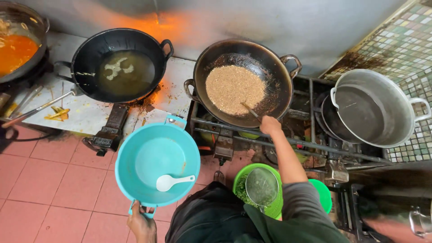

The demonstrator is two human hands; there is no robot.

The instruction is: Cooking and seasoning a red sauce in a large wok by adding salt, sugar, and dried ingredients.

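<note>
My left hand (141, 224) grips the near handle of a turquoise plastic basin (130, 180) held over the floor; a white plastic spoon (173, 181) lies inside it. My right hand (270, 124) reaches forward and holds a thin stirring utensil (249, 110) whose tip is in a black wok (276, 78). The wok is filled with a mound of tan minced bits (234, 87). It sits on a gas burner frame (252, 135).
A second black wok (90, 54) with oil stands to the left, a pot of orange sauce (15, 51) at far left, a large metal pot (373, 108) at right. A green bowl with greens and a strainer (261, 186) sits below. Pink floor tiles (54, 184) lie at lower left.
</note>
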